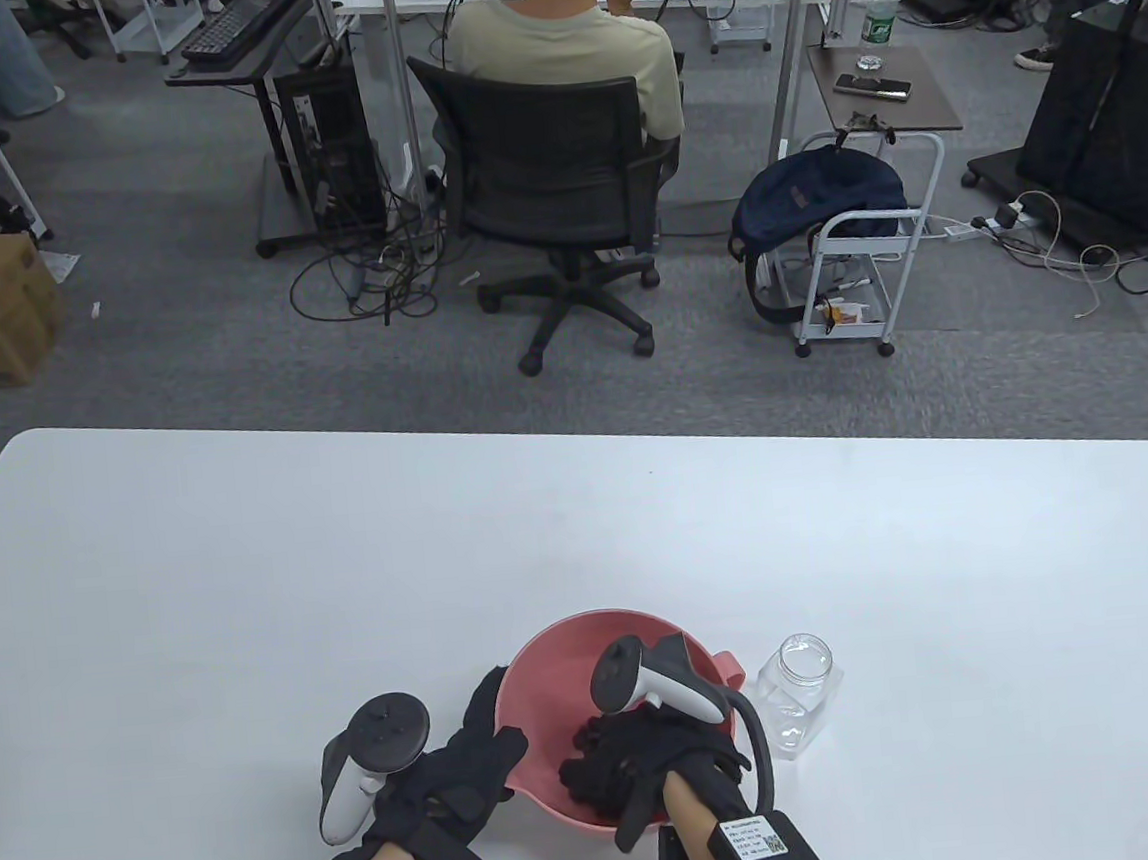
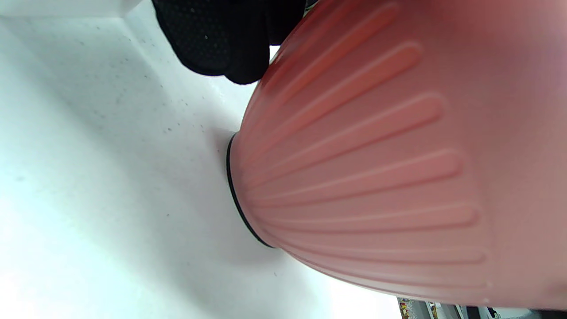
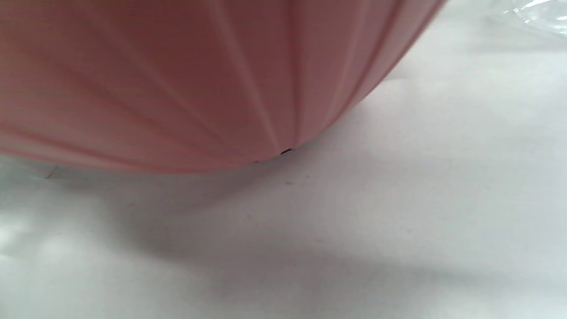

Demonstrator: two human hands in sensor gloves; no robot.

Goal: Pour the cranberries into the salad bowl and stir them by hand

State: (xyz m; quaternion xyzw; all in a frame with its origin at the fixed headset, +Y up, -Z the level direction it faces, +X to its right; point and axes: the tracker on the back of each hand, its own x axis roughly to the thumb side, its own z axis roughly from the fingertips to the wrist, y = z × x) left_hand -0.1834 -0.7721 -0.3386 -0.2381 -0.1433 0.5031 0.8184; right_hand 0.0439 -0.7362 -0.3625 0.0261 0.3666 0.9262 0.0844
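Both hands (image 1: 462,761) at salad bowl (image 1: 545,673)

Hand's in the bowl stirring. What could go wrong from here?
1. The pink bowl stands near the table's front edge; hard stirring by the right hand may push it off, though the left hand braces its side.
2. The open clear jar stands close by the bowl and may get knocked over.

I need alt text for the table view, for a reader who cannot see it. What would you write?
A person's right hand reaches down inside a pink salad bowl on a white table, while the left hand holds the bowl's outer left side. A clear jar with no lid stands upright just right of the bowl; an office lies behind.
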